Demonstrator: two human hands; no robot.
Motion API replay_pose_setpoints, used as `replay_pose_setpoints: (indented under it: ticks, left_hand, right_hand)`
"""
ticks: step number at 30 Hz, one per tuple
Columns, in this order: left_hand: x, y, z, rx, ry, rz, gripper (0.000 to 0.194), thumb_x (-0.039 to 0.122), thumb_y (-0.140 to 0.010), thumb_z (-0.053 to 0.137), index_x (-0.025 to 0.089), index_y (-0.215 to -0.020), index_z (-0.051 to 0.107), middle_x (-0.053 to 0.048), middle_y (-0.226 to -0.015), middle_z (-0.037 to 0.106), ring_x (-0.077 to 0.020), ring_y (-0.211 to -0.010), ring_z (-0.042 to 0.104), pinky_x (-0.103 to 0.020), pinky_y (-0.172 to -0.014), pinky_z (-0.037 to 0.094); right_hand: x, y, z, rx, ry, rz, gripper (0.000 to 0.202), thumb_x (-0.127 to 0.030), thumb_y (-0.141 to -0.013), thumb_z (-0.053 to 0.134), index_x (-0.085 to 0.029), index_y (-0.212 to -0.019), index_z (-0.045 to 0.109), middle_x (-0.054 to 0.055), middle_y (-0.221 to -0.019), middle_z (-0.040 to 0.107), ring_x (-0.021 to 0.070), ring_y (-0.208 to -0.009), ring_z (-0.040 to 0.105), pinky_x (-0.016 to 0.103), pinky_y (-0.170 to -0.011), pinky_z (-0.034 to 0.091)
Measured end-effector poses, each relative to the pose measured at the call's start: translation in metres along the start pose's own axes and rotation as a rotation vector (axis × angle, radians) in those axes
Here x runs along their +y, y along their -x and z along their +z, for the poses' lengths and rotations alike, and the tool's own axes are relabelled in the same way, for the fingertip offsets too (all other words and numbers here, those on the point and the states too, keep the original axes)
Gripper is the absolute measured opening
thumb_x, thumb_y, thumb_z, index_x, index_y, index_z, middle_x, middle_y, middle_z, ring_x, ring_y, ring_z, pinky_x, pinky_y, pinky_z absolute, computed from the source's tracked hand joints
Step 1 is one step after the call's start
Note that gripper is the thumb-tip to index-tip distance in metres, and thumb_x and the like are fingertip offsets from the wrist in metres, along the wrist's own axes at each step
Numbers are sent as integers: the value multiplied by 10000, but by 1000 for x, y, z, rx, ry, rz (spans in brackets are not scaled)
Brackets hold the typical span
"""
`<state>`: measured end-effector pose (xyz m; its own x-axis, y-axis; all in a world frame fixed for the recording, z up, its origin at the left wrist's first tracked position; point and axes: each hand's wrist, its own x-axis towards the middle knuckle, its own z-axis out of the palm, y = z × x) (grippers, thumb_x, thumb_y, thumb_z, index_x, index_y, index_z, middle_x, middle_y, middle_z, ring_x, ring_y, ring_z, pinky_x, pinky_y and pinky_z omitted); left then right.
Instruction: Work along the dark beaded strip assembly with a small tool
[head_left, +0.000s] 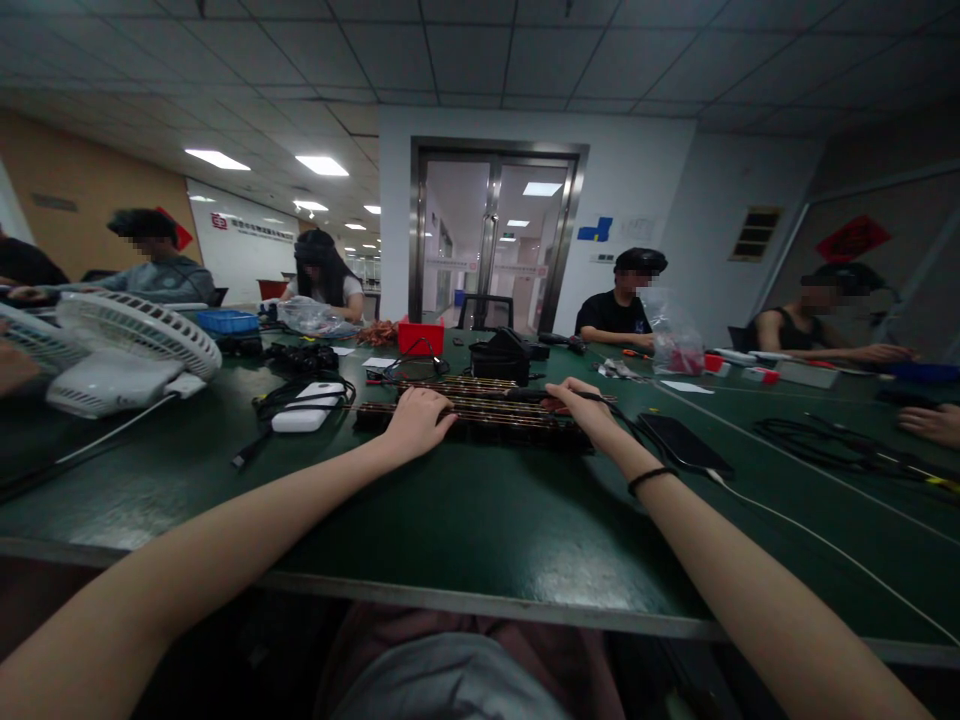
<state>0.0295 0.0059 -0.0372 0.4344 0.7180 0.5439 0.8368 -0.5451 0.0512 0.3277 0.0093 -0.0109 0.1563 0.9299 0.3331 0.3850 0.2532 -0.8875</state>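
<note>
Two-handed work at a dark green table (480, 520), with a row of slender, copper-and-gold-toned strips (491, 408) laid crosswise ahead of the body. The strips are borne on a dark support (517, 435) and are flanked by the two hands. The left hand (417, 422) is laid over their left part, thumb set apart from the fingers; whether anything is pinched beneath the fingertips cannot be told. By the right hand (589, 412) a slim dark tool (525, 396) is held, the fingers drawn narrow around it, its front end directed leftward over the strips. Contact between tool and strip cannot be resolved at this scale. The step in hand is judged to be close work on the strips; for any shift of the tool, steady strips and a slack cord would be called for.

Beyond the strips, a black case (499, 357) and a red bin (421, 337) are seen, by which reach on the far side is limited. To the left, a white power bank (307, 408) is partly crossed by black cable (a possible snag for the forearm). To the right, a phone (685, 443) is found near the tool's cord.
</note>
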Motion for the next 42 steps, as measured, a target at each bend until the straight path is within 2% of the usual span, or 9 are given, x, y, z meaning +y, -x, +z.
replay_pose_setpoints:
  ticks: [6, 16, 20, 27, 30, 33, 37, 42]
  left_hand:
    - [4, -1, -2, 1, 3, -4, 229, 282, -975, 569, 168, -1087, 733, -107, -1160, 745, -265, -1126, 653, -442, -1036, 446]
    - [5, -2, -4, -11, -19, -5, 215, 270, -967, 576, 158, -1060, 735, -110, -1127, 753, -262, -1105, 659, -441, -1033, 454]
    - [5, -2, -5, -3, -14, 10, 206, 269, -973, 562, 178, -1042, 732, -93, -1114, 758, -268, -1097, 665, -446, -1010, 469]
    - [3, 1, -5, 17, -13, 99, 247, 243, -957, 570, 153, -1150, 696, -137, -1193, 730, -289, -1183, 646, -498, -1101, 432]
    - [6, 4, -3, -19, 30, 189, 335, 246, -962, 570, 148, -1275, 640, -148, -1312, 685, -275, -1252, 623, -469, -1120, 441]
    - [12, 8, -2, -83, 53, 231, 449, 309, -980, 569, 127, -1391, 562, -170, -1458, 581, -270, -1378, 529, -447, -1160, 415]
    - [18, 11, 0, -131, 20, 214, 539, 392, -999, 542, 94, -1447, 515, -194, -1537, 479, -285, -1454, 431, -458, -1199, 363]
    - [16, 11, 2, -112, -29, 151, 534, 424, -1016, 491, 93, -1431, 538, -208, -1530, 475, -301, -1443, 443, -474, -1206, 350]
  right_hand:
    - [-2, 0, 0, -7, 2, 13, 303, -411, -797, 695, -257, -606, 517, 2, -704, 733, 225, -808, 724, 344, -796, 553]
    - [0, 0, -1, -4, 3, 2, 260, -363, -818, 665, -253, -612, 553, 6, -701, 736, 216, -788, 715, 342, -783, 548]
    - [2, -1, -1, -16, 12, 3, 289, -404, -799, 695, -258, -602, 542, 8, -701, 737, 224, -786, 718, 359, -799, 560]
    - [3, 0, -4, -35, 31, -51, 293, -439, -793, 692, -266, -602, 553, 6, -721, 742, 227, -814, 711, 360, -832, 557]
    - [3, 0, -4, -41, 68, -58, 286, -427, -804, 679, -265, -601, 560, 6, -719, 741, 222, -807, 705, 348, -816, 549]
    - [1, 0, -4, -31, 104, -87, 278, -407, -822, 651, -261, -602, 566, 6, -717, 737, 215, -781, 695, 344, -803, 536]
    - [-2, 3, -3, -24, 140, -114, 273, -398, -832, 633, -256, -607, 572, 7, -720, 737, 214, -772, 685, 342, -794, 517]
    - [0, 2, -3, -15, 145, -120, 280, -408, -824, 637, -254, -599, 569, 5, -716, 737, 214, -776, 682, 339, -794, 517]
